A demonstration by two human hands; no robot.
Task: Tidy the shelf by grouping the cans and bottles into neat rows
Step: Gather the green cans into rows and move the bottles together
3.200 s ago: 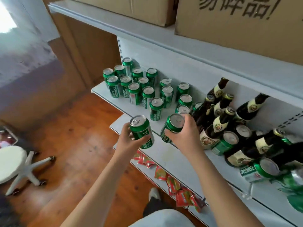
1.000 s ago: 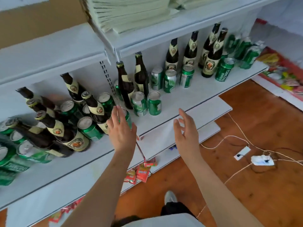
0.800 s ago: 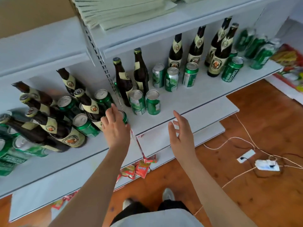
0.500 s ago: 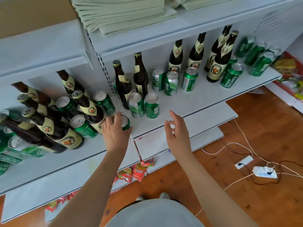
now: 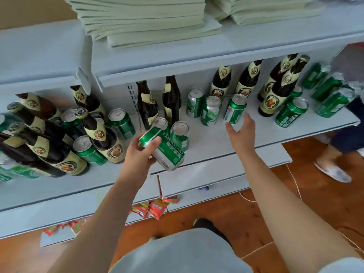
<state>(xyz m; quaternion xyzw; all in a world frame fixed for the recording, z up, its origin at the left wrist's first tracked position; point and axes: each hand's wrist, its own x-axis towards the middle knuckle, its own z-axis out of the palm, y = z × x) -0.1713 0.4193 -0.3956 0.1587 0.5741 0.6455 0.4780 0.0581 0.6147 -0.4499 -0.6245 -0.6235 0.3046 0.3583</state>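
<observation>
Left hand (image 5: 140, 154) grips one green can (image 5: 163, 147), tilted on its side, lifted above the front edge of the white shelf (image 5: 216, 138). Right hand (image 5: 241, 133) is spread, fingers relaxed, holding nothing, just below one upright can (image 5: 235, 108). Two upright cans (image 5: 180, 134) stand directly behind the held can. Two brown bottles (image 5: 171, 97) stand behind those. Four further bottles (image 5: 279, 89) stand rightward.

Your left hand (image 5: 140, 152) covered the upper end of the tilted can (image 5: 164, 148), so you could not see its top. The cans at the left edge (image 5: 6, 172) were cut off and smeared. The far-right cans (image 5: 332, 91) were blurred, their print unreadable.
</observation>
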